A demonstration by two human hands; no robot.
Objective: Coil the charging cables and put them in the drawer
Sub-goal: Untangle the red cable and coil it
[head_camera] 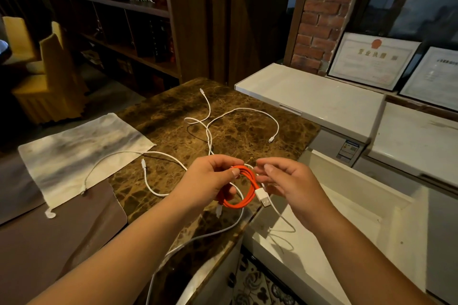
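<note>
Brown marble countertop across the middle, its near-right corner at about 5 o'clock from centre; white open drawer directly beside that corner, at 3 to 4 o'clock from the hands, mouth up, one loose white strand already trailing into it. Pale cloth at 9 o'clock, over the counter's left edge. Several white charging cables sprawled uncoiled over the marble from 12 o'clock down to 7 o'clock, one end resting on the cloth, another length hanging off the near edge. Above the corner, between both hands: orange cable, wound into a small flat coil, its loop standing roughly upright and elongated from 11 to 5 o'clock, white USB plug poking out at the coil's 4 o'clock side. Left hand curled round the coil's left half, thumb on top, fingers beneath, firmly gripping. Right hand just at 3 o'clock of the coil, fingers loosely bent and partly spread, fingertips close to the plug; contact too fine to judge, so apparently gripping nothing. Deciding relation: drawer lying right of the coil, nearer the right hand, though the coil sits in the left. Probably a short carry rightward and down, toward 4 o'clock. Coiling of orange seemingly done; white ones not yet begun.
</note>
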